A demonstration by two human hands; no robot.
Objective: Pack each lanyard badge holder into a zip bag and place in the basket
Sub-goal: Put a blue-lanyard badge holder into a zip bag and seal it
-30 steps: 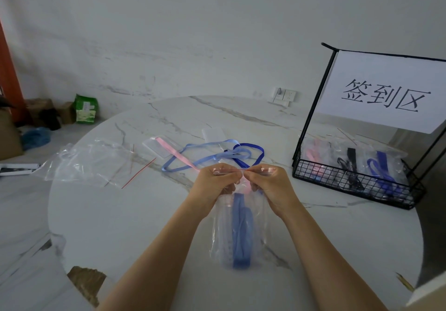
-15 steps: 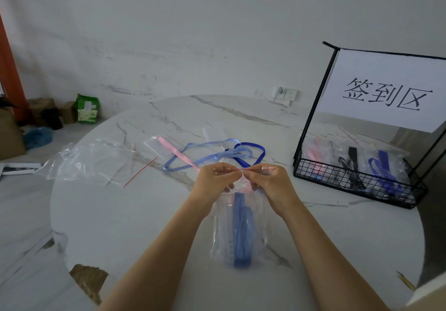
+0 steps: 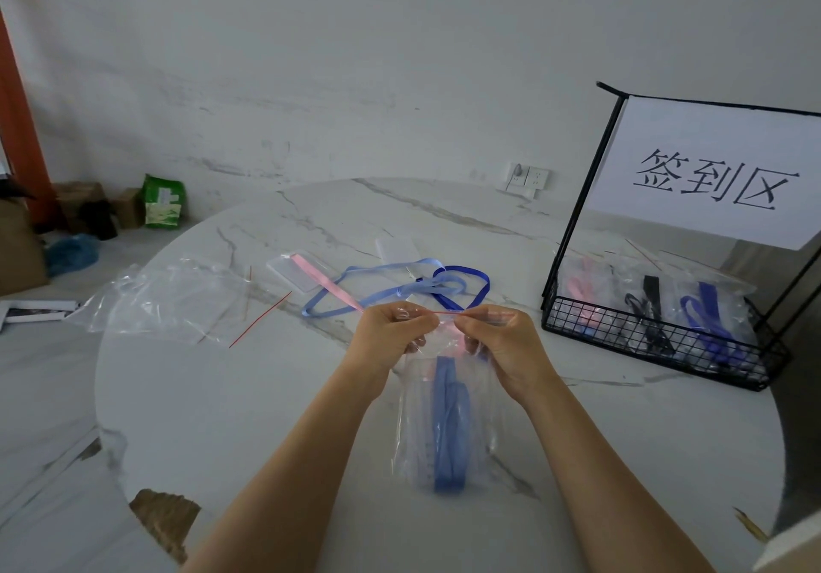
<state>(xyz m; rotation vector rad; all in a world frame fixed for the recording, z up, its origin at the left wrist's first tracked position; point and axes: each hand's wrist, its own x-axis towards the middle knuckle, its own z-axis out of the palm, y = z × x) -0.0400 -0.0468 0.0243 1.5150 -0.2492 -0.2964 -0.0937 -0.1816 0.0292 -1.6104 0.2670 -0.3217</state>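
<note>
A clear zip bag (image 3: 448, 421) holding a folded blue lanyard (image 3: 449, 426) hangs lengthwise above the marble table (image 3: 222, 395), mouth up. The left hand (image 3: 391, 341) and right hand (image 3: 506, 350) pinch its red-striped top edge, fingers curled, left of the wire basket (image 3: 657, 341).

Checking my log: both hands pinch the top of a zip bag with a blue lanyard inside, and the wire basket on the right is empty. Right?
Not empty: the head view shows the wire basket holding several packed bags. The rest stands: left hand and right hand pinch the zip bag top, blue lanyard inside.
</note>
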